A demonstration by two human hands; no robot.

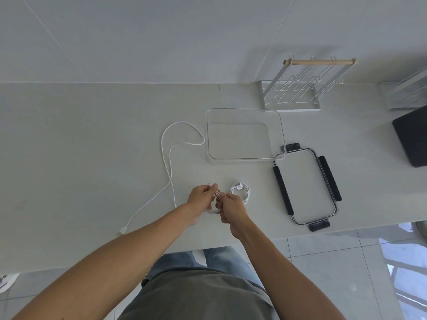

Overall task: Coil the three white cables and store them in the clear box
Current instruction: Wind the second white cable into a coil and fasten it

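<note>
My left hand (201, 200) and my right hand (231, 207) are both closed on a small white cable coil (215, 212) held between them just above the table. A second white cable (241, 190) lies coiled on the table just right of my hands. A third white cable (169, 158) trails uncoiled across the table from beside the box down to its plug near the front edge. The clear box (245, 112) stands open behind my hands, with nothing in it.
The box's clear lid (307, 185) with black clips lies on the table right of the coiled cable. A white wire rack (298, 93) with a wooden bar stands against the wall. A black object (413, 137) sits at the far right. The table's front edge (300, 235) runs just below my hands.
</note>
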